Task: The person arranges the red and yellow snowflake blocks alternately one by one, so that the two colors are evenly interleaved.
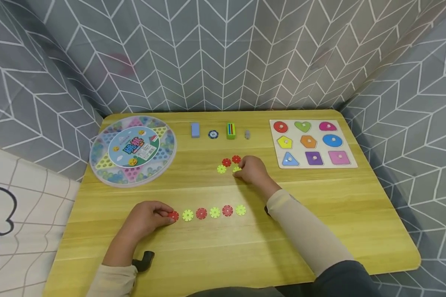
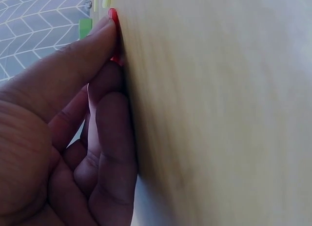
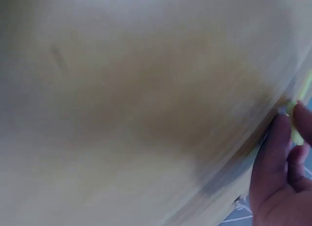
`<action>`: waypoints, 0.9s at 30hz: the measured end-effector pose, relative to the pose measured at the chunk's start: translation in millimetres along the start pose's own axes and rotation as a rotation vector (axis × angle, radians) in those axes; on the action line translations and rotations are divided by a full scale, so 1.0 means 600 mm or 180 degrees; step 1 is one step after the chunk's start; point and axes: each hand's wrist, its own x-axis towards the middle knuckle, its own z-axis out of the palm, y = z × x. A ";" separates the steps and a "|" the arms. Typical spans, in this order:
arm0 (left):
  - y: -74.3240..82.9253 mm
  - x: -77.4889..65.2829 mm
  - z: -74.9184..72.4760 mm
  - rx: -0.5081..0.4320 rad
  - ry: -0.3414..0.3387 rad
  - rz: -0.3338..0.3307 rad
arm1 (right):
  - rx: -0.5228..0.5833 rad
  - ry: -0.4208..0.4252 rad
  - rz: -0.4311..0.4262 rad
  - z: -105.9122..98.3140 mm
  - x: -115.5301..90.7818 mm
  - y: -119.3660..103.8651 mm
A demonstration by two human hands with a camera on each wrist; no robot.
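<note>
A row of several notched plastic discs, red and yellow-green by turns, lies across the near middle of the table. At its left end, my left hand [image 1: 149, 218] pinches a red disc [image 1: 174, 215] between thumb and fingers; the left wrist view shows its red edge [image 2: 113, 15] at the fingertips. Farther back, my right hand [image 1: 253, 170] pinches a yellow-green disc [image 1: 236, 169], partly hidden by the fingers. Beside it lie two red discs [image 1: 226, 162] and another yellow-green disc [image 1: 221, 169]. In the right wrist view, yellow-green plastic [image 3: 295, 133] shows between thumb and finger.
A round Chinese checkers box [image 1: 134, 150] lies at the back left. A shape puzzle board [image 1: 314, 144] is at the back right. Between them stand a blue block [image 1: 195, 130], a round chip [image 1: 213, 134], a green box with coloured sticks [image 1: 231, 131] and a small grey piece [image 1: 247, 134].
</note>
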 end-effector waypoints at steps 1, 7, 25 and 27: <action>0.000 0.000 0.001 -0.0003 -0.0016 0.0003 | 0.0115 -0.0023 -0.0015 0.000 -0.006 0.006; 0.002 -0.003 0.004 0.0007 -0.0060 0.0037 | 0.1442 -0.0305 0.0222 -0.006 -0.041 0.054; 0.003 -0.003 -0.002 -0.0041 0.0023 -0.0024 | -0.0094 0.0095 -0.0417 -0.015 0.015 0.025; 0.003 -0.002 -0.002 -0.0030 0.0033 -0.0012 | -0.0223 0.0066 -0.0345 -0.018 0.027 0.014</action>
